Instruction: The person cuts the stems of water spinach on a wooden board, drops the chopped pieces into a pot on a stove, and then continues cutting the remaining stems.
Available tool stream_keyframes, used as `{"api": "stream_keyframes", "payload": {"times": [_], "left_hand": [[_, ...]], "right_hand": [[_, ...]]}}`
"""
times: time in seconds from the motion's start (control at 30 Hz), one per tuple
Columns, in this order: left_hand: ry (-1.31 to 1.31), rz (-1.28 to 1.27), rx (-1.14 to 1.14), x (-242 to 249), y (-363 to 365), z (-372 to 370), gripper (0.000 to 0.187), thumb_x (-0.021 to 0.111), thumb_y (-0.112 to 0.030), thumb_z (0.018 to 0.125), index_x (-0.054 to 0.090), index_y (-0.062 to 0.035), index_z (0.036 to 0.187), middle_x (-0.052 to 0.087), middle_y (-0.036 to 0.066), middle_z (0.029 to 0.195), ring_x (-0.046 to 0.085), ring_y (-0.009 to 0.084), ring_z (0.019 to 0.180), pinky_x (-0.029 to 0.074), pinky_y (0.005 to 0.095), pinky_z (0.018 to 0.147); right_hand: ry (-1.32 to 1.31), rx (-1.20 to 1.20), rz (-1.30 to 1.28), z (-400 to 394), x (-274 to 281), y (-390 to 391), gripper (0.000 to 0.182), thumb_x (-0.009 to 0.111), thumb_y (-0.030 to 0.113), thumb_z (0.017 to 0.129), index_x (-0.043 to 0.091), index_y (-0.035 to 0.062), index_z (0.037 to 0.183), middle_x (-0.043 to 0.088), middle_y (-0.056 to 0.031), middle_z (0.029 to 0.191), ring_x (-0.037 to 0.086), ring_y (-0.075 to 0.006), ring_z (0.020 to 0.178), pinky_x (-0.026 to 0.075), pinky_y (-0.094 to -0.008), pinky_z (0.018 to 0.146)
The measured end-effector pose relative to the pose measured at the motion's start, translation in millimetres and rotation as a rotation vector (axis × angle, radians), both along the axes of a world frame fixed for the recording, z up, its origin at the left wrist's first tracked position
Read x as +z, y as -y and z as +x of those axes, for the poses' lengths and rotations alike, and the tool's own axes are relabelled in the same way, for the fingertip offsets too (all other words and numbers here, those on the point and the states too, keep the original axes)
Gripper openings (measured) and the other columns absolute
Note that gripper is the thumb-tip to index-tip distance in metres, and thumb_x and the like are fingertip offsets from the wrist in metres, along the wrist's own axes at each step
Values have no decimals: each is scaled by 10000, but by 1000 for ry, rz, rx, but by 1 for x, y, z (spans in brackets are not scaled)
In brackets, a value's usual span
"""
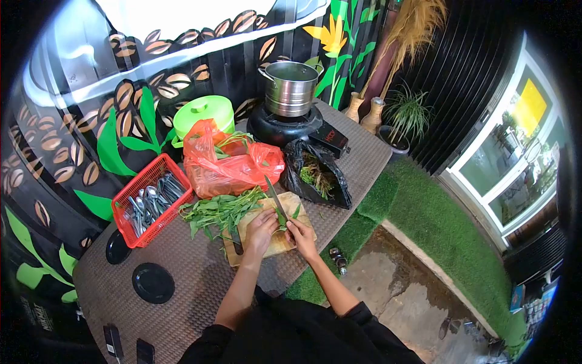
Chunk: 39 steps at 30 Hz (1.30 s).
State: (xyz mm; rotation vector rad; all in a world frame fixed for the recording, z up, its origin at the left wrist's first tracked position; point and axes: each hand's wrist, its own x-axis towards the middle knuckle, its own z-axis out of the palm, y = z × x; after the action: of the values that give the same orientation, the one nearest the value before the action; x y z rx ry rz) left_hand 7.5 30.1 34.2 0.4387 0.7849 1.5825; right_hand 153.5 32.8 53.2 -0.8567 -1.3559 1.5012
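Note:
My right hand is closed around a knife, its blade pointing up and away from me over the wooden cutting board. Close beside it, my left hand has its fingers bent over leafy green stems on the board. A few leaves show by the blade and under the fingers. The main pile of leafy greens lies across the board's left edge and onto the table. Part of the stems is hidden by my hands.
Behind the board lie a red plastic bag and a black bag holding greens. Also on the table are a red cutlery basket, a green lidded pot, a steel pot on a stove, black lids and phones.

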Motion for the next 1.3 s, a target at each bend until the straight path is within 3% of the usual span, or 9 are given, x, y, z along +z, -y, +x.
{"api": "stream_keyframes", "payload": {"times": [0.2,0.4,0.47,0.5,0.6,0.7,0.8,1.1,1.3], "left_hand": [[96,51,64,-4,0,9,215,550,14,880,509,64,1085,577,121,1012,594,204,947,508,300,846],[58,55,190,-4,0,18,151,574,-8,878,543,37,1019,583,98,992,590,169,913,505,268,805],[75,31,306,0,1,19,141,587,-14,874,549,30,1001,589,92,964,591,159,897,510,269,803],[74,31,305,0,1,17,141,587,-14,874,549,30,1001,589,92,964,591,159,897,510,269,803],[-34,99,314,2,3,4,119,590,-13,865,550,-1,977,601,84,949,601,173,869,509,281,814],[-77,50,332,7,3,-1,142,609,-23,856,544,1,980,610,89,904,612,180,827,524,293,786],[-84,85,371,7,3,-2,131,621,-23,854,542,19,950,595,94,904,609,176,817,537,305,770],[-169,76,381,6,3,-2,152,620,-38,854,521,8,960,617,134,918,640,222,853,542,328,780],[-168,29,346,15,6,3,174,604,-71,877,497,19,981,604,165,968,641,246,874,537,339,797]], "right_hand": [[58,-23,46,-1,-10,-2,327,534,204,937,574,-5,1185,505,37,633,429,-32,565,335,-197,509],[365,-179,200,-5,-4,-3,320,573,229,914,616,2,1135,488,35,634,415,-35,579,329,-202,522],[338,-371,289,-12,-7,-5,281,569,267,913,662,8,969,492,24,597,412,-39,530,318,-205,486],[337,-372,288,-9,-11,-10,281,569,267,913,662,8,969,492,24,597,412,-39,530,318,-205,486],[215,5,-143,1,-7,-19,381,508,350,933,565,64,687,498,-4,532,391,-66,419,293,-222,412],[231,226,-429,6,7,-18,389,492,367,935,581,29,763,487,-13,524,382,-74,401,272,-229,386],[118,235,-563,6,13,-15,398,485,379,932,555,6,814,484,-27,513,369,-81,373,248,-235,356],[72,121,-480,14,16,-21,358,440,357,946,508,5,941,497,-62,508,370,-102,347,250,-235,335],[-45,277,-580,19,25,-18,409,448,391,932,544,9,822,492,-65,496,380,-101,352,277,-243,338]]}}
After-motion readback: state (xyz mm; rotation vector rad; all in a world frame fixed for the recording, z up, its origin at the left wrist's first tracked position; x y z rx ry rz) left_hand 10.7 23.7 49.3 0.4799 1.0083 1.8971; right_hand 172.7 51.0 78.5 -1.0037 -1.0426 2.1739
